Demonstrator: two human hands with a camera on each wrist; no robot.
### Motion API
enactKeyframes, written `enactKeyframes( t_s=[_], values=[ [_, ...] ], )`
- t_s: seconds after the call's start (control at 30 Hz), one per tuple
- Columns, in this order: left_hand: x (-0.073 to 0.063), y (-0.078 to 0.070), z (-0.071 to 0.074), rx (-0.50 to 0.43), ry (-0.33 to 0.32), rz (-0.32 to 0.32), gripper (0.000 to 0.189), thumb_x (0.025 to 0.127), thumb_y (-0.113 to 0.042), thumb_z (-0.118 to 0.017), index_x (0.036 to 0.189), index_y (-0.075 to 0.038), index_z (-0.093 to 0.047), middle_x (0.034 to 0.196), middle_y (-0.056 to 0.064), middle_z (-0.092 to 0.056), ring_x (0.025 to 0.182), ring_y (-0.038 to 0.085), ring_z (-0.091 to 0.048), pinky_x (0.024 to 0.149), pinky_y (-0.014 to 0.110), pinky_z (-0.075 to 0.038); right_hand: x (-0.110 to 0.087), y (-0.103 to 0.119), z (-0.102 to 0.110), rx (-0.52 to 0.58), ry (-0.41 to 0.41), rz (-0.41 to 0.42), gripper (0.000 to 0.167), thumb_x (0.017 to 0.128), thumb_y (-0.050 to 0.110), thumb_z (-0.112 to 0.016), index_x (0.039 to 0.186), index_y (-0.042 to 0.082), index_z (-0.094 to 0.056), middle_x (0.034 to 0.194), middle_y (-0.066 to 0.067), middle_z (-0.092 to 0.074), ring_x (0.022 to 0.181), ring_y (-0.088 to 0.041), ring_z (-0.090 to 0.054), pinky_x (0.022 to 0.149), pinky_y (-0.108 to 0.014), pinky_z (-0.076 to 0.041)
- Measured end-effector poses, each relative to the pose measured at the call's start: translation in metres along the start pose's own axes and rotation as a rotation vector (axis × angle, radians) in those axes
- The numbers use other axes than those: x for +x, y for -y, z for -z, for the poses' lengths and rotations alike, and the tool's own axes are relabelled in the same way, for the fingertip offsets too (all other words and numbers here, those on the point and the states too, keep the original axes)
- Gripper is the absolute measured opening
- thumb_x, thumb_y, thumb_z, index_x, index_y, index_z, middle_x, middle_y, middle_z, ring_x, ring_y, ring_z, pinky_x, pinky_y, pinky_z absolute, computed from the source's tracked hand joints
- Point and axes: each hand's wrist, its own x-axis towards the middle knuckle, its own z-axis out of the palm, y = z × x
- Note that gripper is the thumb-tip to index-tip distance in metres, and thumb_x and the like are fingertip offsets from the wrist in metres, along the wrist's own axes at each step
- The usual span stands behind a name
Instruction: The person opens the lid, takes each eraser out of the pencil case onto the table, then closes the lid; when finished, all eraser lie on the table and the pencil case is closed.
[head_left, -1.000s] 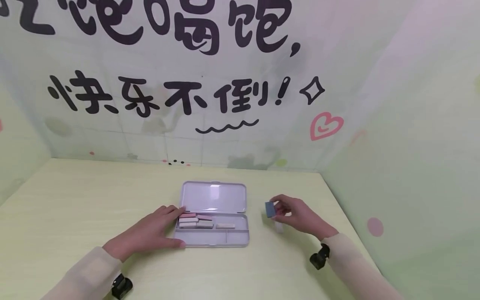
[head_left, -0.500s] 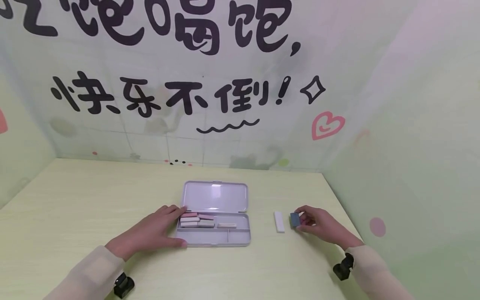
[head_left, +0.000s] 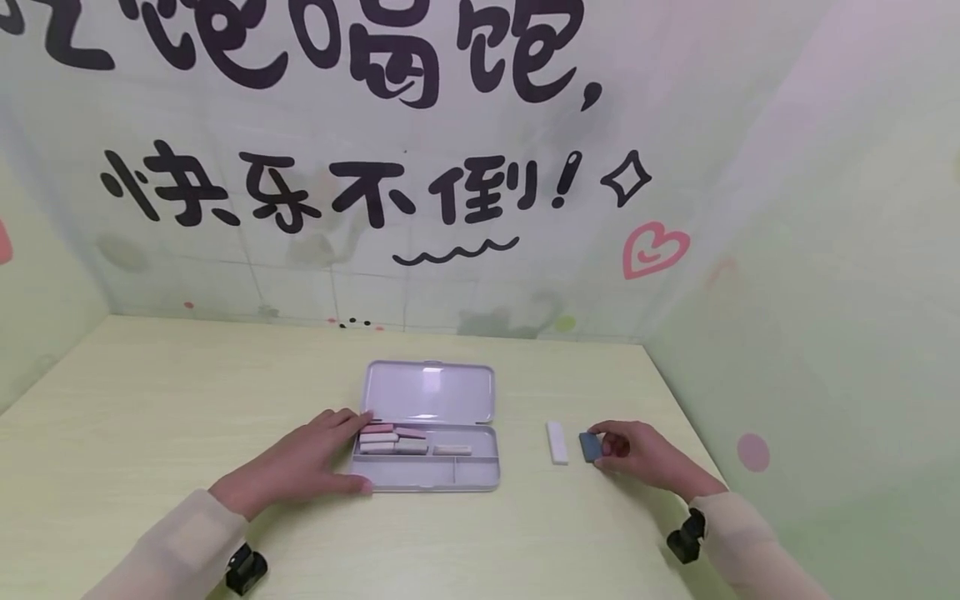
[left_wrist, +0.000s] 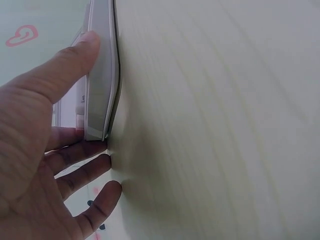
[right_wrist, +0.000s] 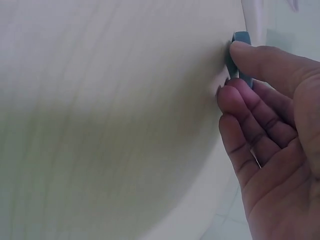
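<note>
An open lilac pencil case [head_left: 416, 475] lies on the table, its lid [head_left: 429, 392] folded back. In the head view my left hand [head_left: 303, 462] holds its left end, thumb at the front corner and fingers at the back near the hinge. Several pink, white and grey eraser-like blocks [head_left: 377, 438] sit in the rear compartment's left part. Between thumb and fingers my right hand [head_left: 648, 454] pinches a blue eraser [head_left: 588, 447] at the table surface. Left of it lies a white eraser [head_left: 557, 442]. The right wrist view shows the thumb on the blue eraser [right_wrist: 243, 37].
A single pale block [head_left: 452, 451] lies apart in the rear compartment. The pale table [head_left: 480, 550] meets a lettered wall [head_left: 450, 292] at the back and another wall [head_left: 825, 375] on the right. Each wrist wears a small black camera [head_left: 684, 540].
My right hand has moved right with the blue eraser and lowered it to the table, beside the white eraser. The left hand keeps its place on the pencil case.
</note>
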Motion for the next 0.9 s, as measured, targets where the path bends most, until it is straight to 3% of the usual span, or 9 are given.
enactKeyframes(
  t_s=[0.6,0.9],
  values=[
    [0.002,0.001,-0.001,0.018,-0.003,-0.002,0.105,0.078,-0.061,-0.084,0.154,0.001,-0.048,0.145,0.02,-0.06,0.131,0.041,-0.058,0.106,0.06,-0.053,-0.001,0.007,-0.004,-0.052,-0.003,-0.013,0.039,0.088,0.007,-0.08,0.122,-0.006,-0.068,0.085,0.003,-0.066,0.072,0.001,-0.051,0.064,-0.019,-0.048],
    [0.001,0.002,-0.001,-0.006,-0.001,-0.003,0.104,0.079,-0.062,-0.083,0.154,-0.001,-0.048,0.148,0.022,-0.058,0.135,0.044,-0.055,0.11,0.062,-0.05,-0.003,0.017,0.004,-0.1,0.028,-0.015,0.055,0.09,0.012,-0.081,0.132,-0.014,-0.059,0.088,0.002,-0.068,0.077,0.002,-0.055,0.068,-0.02,-0.051]
  ],
)
